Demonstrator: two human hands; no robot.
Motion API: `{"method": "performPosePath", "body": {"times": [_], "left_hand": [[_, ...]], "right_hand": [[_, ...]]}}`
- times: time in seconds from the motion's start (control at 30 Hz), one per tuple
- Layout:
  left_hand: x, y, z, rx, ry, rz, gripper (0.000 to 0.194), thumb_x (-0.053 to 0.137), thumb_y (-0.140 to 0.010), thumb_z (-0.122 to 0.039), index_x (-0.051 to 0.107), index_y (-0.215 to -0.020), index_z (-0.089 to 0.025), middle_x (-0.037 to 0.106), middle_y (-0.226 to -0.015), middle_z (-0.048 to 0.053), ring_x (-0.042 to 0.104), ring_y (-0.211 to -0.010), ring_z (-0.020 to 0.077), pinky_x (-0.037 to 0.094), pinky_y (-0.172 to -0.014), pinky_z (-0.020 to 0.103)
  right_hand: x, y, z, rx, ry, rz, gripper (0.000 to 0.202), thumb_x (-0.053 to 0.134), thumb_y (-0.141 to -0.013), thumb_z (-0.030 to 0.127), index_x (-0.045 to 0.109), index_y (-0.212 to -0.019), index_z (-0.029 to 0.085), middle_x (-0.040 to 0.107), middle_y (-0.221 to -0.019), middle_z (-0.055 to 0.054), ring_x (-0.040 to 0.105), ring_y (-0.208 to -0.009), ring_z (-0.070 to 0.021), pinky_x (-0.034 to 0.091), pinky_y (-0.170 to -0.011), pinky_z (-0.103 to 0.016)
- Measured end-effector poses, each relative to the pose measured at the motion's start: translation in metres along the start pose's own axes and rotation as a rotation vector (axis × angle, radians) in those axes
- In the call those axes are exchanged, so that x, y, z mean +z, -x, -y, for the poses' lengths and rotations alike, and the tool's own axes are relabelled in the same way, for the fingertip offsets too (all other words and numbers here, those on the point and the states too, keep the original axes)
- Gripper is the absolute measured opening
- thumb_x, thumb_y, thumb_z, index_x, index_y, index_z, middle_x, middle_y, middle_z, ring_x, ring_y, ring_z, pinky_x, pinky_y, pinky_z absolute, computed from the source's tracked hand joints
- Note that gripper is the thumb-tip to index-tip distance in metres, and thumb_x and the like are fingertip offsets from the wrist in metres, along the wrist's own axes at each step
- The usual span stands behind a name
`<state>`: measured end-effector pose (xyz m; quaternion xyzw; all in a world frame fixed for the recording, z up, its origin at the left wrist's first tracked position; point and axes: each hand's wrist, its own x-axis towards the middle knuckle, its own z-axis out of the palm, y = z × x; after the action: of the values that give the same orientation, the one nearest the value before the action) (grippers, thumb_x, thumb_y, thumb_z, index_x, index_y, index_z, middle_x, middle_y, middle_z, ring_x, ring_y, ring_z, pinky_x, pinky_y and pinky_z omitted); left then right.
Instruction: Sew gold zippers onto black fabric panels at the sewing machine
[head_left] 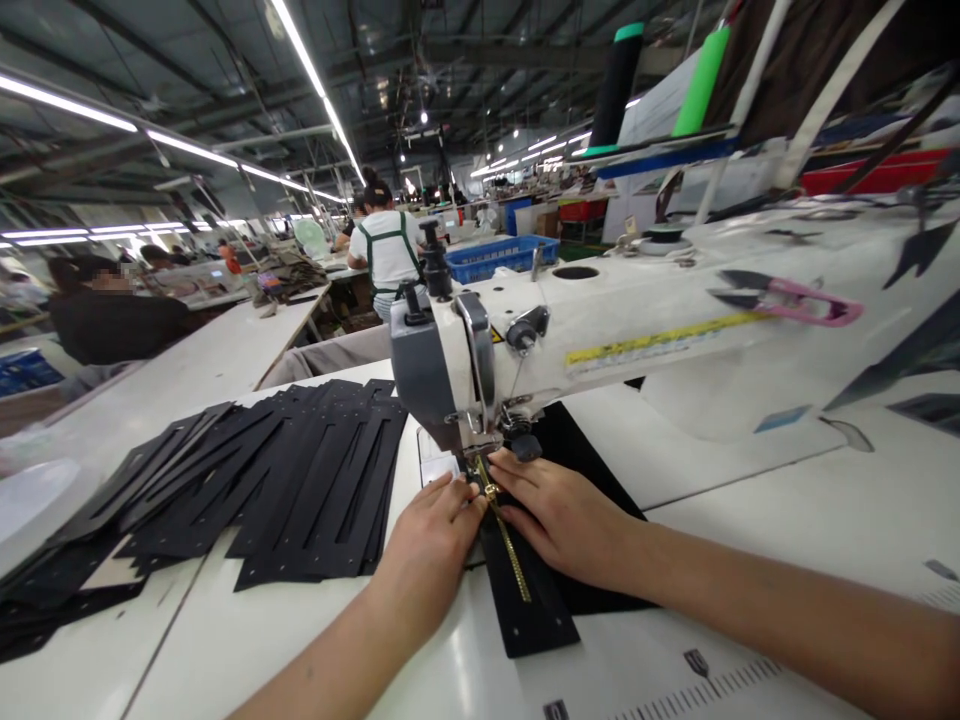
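A narrow black panel (517,625) with a gold zipper (514,560) along its middle lies under the needle of a white sewing machine (637,340). The gold zipper slider (491,491) sits close to the presser foot (480,445). My left hand (431,540) is closed at the panel's left edge, thumb and curled fingertips against it near the slider. From the other side, my right hand (570,515) lies over the panel with fingers stretched toward the foot and thumb apart, beside the zipper. Under the right hand spreads a larger black piece (592,465). The fingertips partly hide the seam.
Many black slotted panels (322,480) are fanned out on the left of the white table (465,660). Pink-handled thread snips (795,298) rest on the machine arm. Thread cones (705,80) stand above. A blue crate (502,258) and co-workers (386,245) are beyond.
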<state>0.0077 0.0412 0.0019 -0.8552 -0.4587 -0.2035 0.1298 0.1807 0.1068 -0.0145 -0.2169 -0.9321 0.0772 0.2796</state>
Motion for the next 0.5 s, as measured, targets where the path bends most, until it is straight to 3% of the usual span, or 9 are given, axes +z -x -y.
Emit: {"method": "performPosePath", "body": {"times": [0.17,0.3,0.37,0.5], "left_hand": [[0.002,-0.001,0.003,-0.053,0.052,0.047,0.019,0.045,-0.081,-0.008,0.059,-0.093,-0.013,0.061,-0.091,0.01,0.058,-0.092,0.0225,0.052,-0.081,0.039],[-0.002,0.001,0.001,-0.076,0.062,0.097,0.024,0.048,-0.078,-0.005,0.057,-0.099,-0.011,0.061,-0.095,0.011,0.057,-0.096,0.0226,0.048,-0.088,0.04],[-0.005,0.001,-0.001,-0.082,0.058,0.127,0.026,0.048,-0.077,-0.004,0.057,-0.1,-0.011,0.062,-0.096,0.011,0.057,-0.098,0.0217,0.046,-0.091,0.039],[-0.01,0.006,-0.008,-0.093,0.03,0.091,0.027,0.048,-0.078,-0.005,0.058,-0.102,-0.012,0.063,-0.101,0.011,0.059,-0.098,0.0213,0.045,-0.092,0.041]], "right_hand": [[-0.01,-0.003,0.002,0.002,-0.05,0.003,0.033,0.045,-0.082,0.014,0.055,-0.112,0.005,0.055,-0.115,-0.015,0.05,-0.108,-0.0229,0.043,-0.093,-0.037],[-0.029,0.02,0.027,-0.065,0.037,0.04,0.049,0.057,-0.078,0.041,0.056,-0.113,0.007,0.052,-0.12,-0.016,0.048,-0.109,-0.0278,0.041,-0.094,-0.042],[-0.03,0.032,0.038,-0.133,0.121,0.018,0.052,0.057,-0.077,0.045,0.057,-0.112,0.007,0.055,-0.117,-0.016,0.05,-0.106,-0.029,0.043,-0.091,-0.043],[-0.015,0.044,0.045,-0.302,0.301,-0.132,0.029,0.041,-0.082,0.01,0.064,-0.098,0.002,0.062,-0.104,-0.018,0.058,-0.097,-0.0279,0.051,-0.078,-0.037]]}}
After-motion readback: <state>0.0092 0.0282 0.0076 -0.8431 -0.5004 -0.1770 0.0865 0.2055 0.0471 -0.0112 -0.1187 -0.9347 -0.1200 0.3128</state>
